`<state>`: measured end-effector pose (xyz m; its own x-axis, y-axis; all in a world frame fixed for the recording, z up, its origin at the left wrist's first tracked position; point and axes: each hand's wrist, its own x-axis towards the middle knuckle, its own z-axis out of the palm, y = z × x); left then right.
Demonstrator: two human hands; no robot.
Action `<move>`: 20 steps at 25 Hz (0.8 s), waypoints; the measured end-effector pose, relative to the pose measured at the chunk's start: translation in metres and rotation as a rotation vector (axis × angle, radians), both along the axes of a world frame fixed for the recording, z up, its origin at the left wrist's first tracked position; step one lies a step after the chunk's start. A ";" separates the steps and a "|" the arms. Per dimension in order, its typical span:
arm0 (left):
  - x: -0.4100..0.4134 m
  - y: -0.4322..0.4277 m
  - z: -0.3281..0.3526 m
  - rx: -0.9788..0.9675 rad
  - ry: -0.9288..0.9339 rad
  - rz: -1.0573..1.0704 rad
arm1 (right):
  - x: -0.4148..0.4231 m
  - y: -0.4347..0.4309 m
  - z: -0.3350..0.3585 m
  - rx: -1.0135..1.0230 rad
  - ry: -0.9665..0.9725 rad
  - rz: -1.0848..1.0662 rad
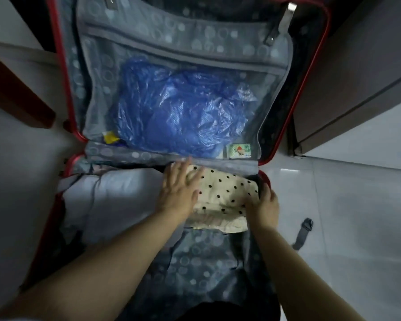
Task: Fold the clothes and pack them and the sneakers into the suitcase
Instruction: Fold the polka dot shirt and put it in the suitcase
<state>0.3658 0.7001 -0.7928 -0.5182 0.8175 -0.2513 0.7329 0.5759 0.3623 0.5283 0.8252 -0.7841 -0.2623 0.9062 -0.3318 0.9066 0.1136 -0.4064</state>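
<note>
A red suitcase (294, 98) lies open on the floor, lined in grey circle-patterned fabric. In its near half, against the hinge, sits a folded cream garment with black dots (227, 193). My left hand (180, 188) lies flat on the garment's left part, fingers straight. My right hand (265, 205) is at the garment's right edge with its fingers tucked down beside it. A folded white garment (120, 193) lies to the left in the same half. Behind the far half's mesh divider is a blue plastic bag (183, 112). No sneakers show.
A grey strap (303, 232) lies on the white tiled floor right of the case. A dark red furniture edge (14, 98) stands at left and a grey cabinet (357, 77) at right. A small green packet (239, 150) sits behind the mesh.
</note>
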 end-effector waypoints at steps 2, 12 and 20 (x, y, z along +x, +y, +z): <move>0.010 -0.005 -0.037 -0.034 0.160 -0.181 | -0.005 -0.022 -0.024 0.062 -0.172 0.319; 0.001 -0.091 0.178 -0.372 -0.129 -0.127 | -0.030 -0.082 0.167 -0.283 -0.464 0.645; 0.014 -0.221 0.514 -0.276 -0.090 0.225 | -0.048 -0.194 0.504 -0.243 -0.265 0.849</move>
<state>0.3802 0.4788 -0.2790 -0.6431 0.5808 -0.4992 0.5493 0.8040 0.2278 0.4798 0.6317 -0.2798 -0.6956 0.3420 -0.6318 0.6248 0.7220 -0.2971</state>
